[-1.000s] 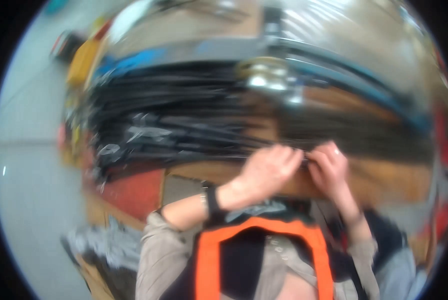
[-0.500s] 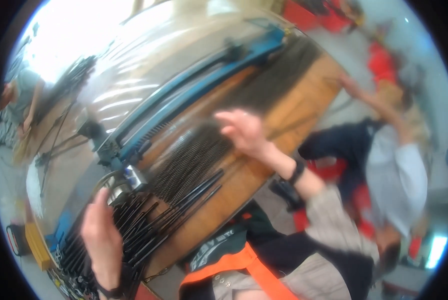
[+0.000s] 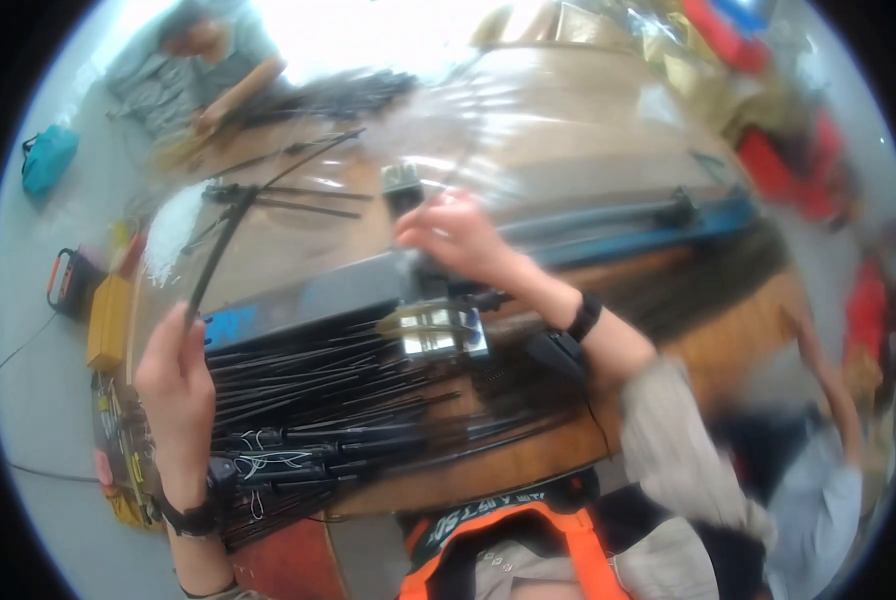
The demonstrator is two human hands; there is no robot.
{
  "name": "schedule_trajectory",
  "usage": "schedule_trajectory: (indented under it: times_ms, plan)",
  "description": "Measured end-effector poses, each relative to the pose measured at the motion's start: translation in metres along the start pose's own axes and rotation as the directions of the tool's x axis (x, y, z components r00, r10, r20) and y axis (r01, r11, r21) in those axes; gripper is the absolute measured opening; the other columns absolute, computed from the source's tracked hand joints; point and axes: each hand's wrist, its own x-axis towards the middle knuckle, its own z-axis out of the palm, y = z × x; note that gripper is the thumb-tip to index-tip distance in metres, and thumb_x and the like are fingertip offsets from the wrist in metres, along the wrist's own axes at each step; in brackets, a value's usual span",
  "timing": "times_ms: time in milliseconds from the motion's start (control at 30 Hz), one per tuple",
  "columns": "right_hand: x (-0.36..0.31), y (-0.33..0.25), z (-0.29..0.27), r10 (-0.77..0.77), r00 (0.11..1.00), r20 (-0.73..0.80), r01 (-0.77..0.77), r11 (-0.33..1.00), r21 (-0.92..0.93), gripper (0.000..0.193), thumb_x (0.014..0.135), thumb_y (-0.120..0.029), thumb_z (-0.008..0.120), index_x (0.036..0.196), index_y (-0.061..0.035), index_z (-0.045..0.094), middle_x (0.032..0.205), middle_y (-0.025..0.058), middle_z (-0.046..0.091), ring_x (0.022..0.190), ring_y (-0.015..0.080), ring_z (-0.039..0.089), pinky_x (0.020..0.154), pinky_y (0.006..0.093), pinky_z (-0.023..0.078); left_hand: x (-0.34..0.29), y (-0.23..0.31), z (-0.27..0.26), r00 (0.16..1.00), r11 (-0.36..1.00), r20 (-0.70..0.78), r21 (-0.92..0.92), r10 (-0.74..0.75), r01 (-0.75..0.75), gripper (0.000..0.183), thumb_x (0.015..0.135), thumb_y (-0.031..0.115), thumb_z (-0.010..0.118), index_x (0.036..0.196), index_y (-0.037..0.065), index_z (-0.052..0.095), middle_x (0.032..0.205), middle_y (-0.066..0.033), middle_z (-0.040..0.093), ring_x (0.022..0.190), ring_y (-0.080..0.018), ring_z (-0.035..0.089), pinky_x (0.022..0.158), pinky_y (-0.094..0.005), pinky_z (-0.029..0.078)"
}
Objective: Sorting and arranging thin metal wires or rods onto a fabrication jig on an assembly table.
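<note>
Fingers of our left hand (image 3: pixel 176 385) are wrapped round a long black rod (image 3: pixel 223 240) that leans up and away from them. Our right hand (image 3: pixel 458 235) has bent fingers, but it is blurry, so we cannot tell if they pinch anything. If our left fingers get loose, the rod might swing, because it is so long, and knock the white heap (image 3: pixel 176 235) ahead of them. Right of them, the pile of black rods (image 3: pixel 288 385) could snag it. Nearer us than our right fingers is the table's wooden edge (image 3: pixel 538 440); off to their right runs a blue rail (image 3: pixel 713 222). Left of our left fingers is a yellow box (image 3: pixel 108 325), with grey floor (image 3: pixel 28 400) past it.
</note>
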Motion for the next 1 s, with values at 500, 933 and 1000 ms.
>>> schedule_trajectory:
  times_ms: [500, 933, 1000]
  plan:
    - [0.012, 0.007, 0.016, -0.131, 0.973, 0.188, 0.211, 0.832, -0.513, 0.01, 0.079, -0.017, 0.073, 0.076, -0.0153, 0.063, 0.071, 0.0023, 0.061, 0.086, 0.0233, 0.058, 0.096, 0.0458, 0.033, -0.026, -0.055, 0.023, 0.997, 0.994, 0.053, -0.096, -0.052, 0.057, 0.017, 0.092, 0.005, 0.061, 0.109, 0.0, 0.063, 0.081, -0.0188, 0.061, 0.071, -0.0367, 0.06, 0.063, -0.0398, 0.047]
    - [-0.123, 0.064, -0.195, 0.145, 0.98, -0.136, -0.196, 0.601, -0.775, 0.008, 0.074, -0.006, 0.069, 0.08, -0.0099, 0.065, 0.076, 0.0077, 0.062, 0.087, 0.0295, 0.059, 0.096, 0.0473, 0.036, 0.031, -0.014, 0.167, 0.924, 0.943, 0.222, -0.193, 0.311, -0.271, 0.007, 0.088, 0.018, 0.064, 0.09, 0.011, 0.064, 0.076, -0.012, 0.059, 0.075, -0.0339, 0.062, 0.063, -0.0446, 0.05]
    - [-0.129, 0.068, -0.193, 0.148, 0.973, -0.177, -0.231, 0.605, -0.762, 0.007, 0.076, -0.006, 0.068, 0.081, -0.0083, 0.064, 0.076, 0.0095, 0.06, 0.085, 0.0311, 0.059, 0.092, 0.0454, 0.04, 0.035, -0.021, 0.174, 0.916, 0.932, 0.237, -0.245, 0.324, -0.267, 0.007, 0.089, 0.017, 0.063, 0.087, 0.01, 0.065, 0.078, -0.0123, 0.06, 0.075, -0.0342, 0.062, 0.064, -0.045, 0.05]
